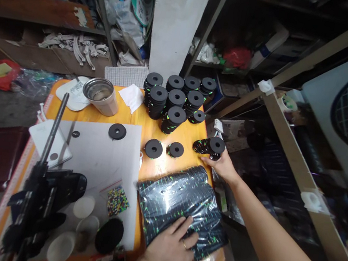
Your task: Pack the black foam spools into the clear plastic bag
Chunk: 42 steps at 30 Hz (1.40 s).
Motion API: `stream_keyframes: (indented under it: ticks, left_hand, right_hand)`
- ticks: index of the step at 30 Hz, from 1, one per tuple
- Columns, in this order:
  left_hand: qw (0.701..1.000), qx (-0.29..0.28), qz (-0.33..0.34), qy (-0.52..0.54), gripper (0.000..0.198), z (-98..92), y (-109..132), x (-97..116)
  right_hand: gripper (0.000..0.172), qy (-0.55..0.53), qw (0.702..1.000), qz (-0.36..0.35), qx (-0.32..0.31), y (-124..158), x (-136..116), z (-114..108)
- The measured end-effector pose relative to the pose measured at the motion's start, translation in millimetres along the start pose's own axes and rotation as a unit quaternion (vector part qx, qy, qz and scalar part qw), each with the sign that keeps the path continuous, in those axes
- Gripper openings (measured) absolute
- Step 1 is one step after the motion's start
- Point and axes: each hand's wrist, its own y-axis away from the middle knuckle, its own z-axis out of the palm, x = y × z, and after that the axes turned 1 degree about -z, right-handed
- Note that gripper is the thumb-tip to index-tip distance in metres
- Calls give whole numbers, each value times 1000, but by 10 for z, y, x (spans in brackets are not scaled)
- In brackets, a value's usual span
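My right hand point(221, 166) is wrapped round a tilted stack of black ring discs point(217, 145) near the table's right edge. Small coloured bits stick out along the stack's side. My left hand point(170, 248) lies with fingers stretched out on a clear plastic bag point(182, 203) packed with rows of the same discs. Two short discs, one on the left point(153, 148) and one on the right point(176, 149), rest on the wood beyond the bag. Several upright stacks of discs point(175, 98) stand close together at the back.
A grey mat point(97, 149) covers the table's left side, with a dark clamp-like tool point(44, 198), a bag of coloured beads point(117, 201), small round cups point(61, 247) and a single disc point(117, 131). Behind stand a metal-lined cup point(101, 96) and a white pillar point(179, 20). Shelves surround the table.
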Motion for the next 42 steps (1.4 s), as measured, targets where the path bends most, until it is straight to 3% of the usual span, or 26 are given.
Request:
stream_keyframes:
  ticks: [4, 8, 13, 18, 25, 33, 42]
  left_hand:
    - [1000, 0, -1, 5, 23, 23, 2, -2]
    - [1000, 13, -4, 14, 21, 70, 2, 8]
    - [1000, 23, -5, 3, 22, 45, 7, 18]
    - [1000, 22, 0, -6, 23, 11, 15, 10]
    - [1000, 22, -3, -10, 22, -2, 15, 11]
    - [1000, 27, -4, -12, 21, 10, 23, 11]
    - [1000, 18, -4, -15, 22, -11, 16, 11]
  right_hand:
    - [75, 57, 998, -13, 30, 193, -199, -223]
    - [50, 168, 972, -114, 114, 256, -635, -299]
    - [45, 282, 935, -201, 73, 140, -979, -139]
    - [38, 312, 927, -190, 89, 70, -952, 5]
    - [30, 307, 925, -194, 110, 55, -892, 21]
    - [54, 309, 929, -198, 51, 96, -842, -41]
    - [55, 317, 925, -195, 78, 91, -797, 32]
